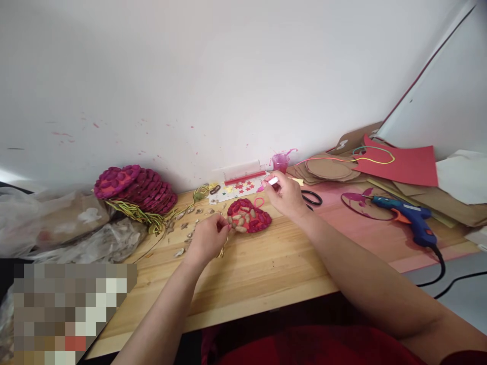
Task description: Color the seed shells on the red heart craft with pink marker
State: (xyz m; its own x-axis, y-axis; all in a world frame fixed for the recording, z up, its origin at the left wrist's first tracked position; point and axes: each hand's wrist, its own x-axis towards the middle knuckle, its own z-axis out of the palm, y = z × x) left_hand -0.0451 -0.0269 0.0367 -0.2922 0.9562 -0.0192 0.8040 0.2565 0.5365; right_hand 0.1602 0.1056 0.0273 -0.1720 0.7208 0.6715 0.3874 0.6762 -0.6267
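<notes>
A small round disc point(262, 220), covered in magenta pieces with tan, peanut-like shells in its middle, lies on the wooden table. My left hand point(208, 237) pinches the disc's left edge, thumb and fingers pressed together. Above and to the right of the disc, my right hand point(286, 195) is closed around a white marker point(272, 181) with a pink end pointing left. The marker is apart from the disc. A pink loop point(259, 202) sticks out at the disc's upper right. Loose shells point(179, 252) are scattered left of my left hand.
At the left stands a stack of magenta discs point(152, 190) with yellow-green cords point(146, 217), beside plastic bags point(114, 243). Behind are star stickers point(240, 188) and a pink-stained cup point(280, 162). Rightward are black scissors point(312, 197), cardboard point(327, 168), red paper point(409, 165) and a glue gun point(416, 218).
</notes>
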